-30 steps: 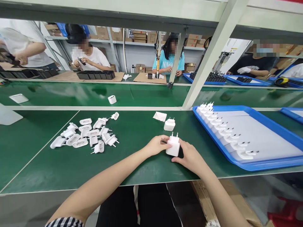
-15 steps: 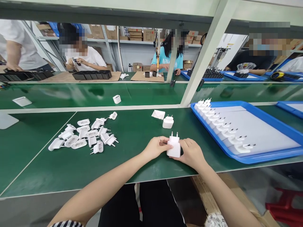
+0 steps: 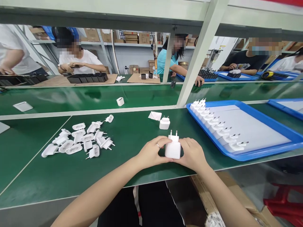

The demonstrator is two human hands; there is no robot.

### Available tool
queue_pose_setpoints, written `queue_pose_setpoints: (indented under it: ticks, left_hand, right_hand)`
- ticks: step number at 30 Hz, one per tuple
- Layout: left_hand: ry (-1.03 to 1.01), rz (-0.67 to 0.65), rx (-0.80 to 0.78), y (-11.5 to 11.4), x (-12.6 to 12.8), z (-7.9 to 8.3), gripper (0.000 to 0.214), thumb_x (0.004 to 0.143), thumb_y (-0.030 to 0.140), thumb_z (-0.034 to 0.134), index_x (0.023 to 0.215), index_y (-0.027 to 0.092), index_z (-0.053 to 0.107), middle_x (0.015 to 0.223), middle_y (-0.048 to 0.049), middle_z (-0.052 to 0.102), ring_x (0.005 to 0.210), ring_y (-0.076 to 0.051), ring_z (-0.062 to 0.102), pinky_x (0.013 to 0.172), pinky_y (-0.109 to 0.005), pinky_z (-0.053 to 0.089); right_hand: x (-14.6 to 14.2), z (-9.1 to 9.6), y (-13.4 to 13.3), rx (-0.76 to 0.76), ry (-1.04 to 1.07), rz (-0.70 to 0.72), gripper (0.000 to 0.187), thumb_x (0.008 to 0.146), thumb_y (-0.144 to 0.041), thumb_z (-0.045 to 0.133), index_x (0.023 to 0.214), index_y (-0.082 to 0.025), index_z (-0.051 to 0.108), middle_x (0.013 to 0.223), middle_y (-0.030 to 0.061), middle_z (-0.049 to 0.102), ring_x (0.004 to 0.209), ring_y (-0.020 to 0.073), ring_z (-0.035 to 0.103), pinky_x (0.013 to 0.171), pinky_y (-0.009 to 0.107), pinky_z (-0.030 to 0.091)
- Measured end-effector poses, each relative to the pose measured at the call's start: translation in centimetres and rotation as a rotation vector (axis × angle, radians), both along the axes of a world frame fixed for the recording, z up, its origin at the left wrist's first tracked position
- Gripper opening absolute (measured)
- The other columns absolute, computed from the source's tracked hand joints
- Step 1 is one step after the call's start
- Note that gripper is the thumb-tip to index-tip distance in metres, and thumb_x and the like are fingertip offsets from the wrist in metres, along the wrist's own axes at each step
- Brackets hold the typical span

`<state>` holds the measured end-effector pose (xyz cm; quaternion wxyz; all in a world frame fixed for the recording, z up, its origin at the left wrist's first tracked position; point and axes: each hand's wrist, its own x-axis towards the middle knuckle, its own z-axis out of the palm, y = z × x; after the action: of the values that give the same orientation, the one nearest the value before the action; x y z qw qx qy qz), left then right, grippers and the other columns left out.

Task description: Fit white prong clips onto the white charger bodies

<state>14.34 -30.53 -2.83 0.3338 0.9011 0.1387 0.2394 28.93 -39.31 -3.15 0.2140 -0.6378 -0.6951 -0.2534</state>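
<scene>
Well, the left hand [image 3: 150,152] and right hand [image 3: 191,154] hold a white plug charger [image 3: 172,150] between them, their fingers curled closed around its sides. Its two metal pins [image 3: 173,134] point upward, and a ring [image 3: 157,145] shows on a left finger. Past the held charger stands a second charger [image 3: 164,124], with a folded white paper [image 3: 154,116] just beside it. To the held charger's right, a blue tray [image 3: 260,153] carries a row of white plug shells [image 3: 213,123]; to its left, loose plug shells [image 3: 78,138] lie heaped on the green workbench [image 3: 47,170]. Well beyond it, a co-worker [image 3: 81,58] sits behind black holders [image 3: 87,78].
</scene>
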Motion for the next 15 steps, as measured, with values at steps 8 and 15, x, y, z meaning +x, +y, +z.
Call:
queue_pose_setpoints:
  ticks: [8, 15]
  left_hand:
    - [0.006, 0.073, 0.086, -0.48, -0.12, 0.62, 0.045, 0.047, 0.034, 0.063, 0.089, 0.021, 0.051, 0.076, 0.0024, 0.045, 0.047, -0.003, 0.035, 0.047, -0.018, 0.035]
    - [0.026, 0.091, 0.116, -0.61, -0.08, 0.66, 0.046, 0.046, 0.037, 0.063, 0.087, 0.021, 0.051, 0.074, 0.0026, 0.044, 0.051, -0.005, 0.041, 0.050, -0.019, 0.036]
  right_hand:
    - [-0.17, 0.63, -0.32, 0.009, -0.061, 0.080, 0.033, 0.063, -0.048, 0.045, 0.057, -0.016, 0.047, 0.049, 0.0026, 0.046, 0.048, 0.0139, 0.039, 0.049, 0.026, 0.028]
    - [-0.04, 0.54, -0.31, 0.010, -0.042, 0.118, 0.030, 0.063, -0.046, 0.046, 0.060, -0.016, 0.047, 0.050, 0.0028, 0.048, 0.048, 0.0141, 0.039, 0.049, 0.026, 0.030]
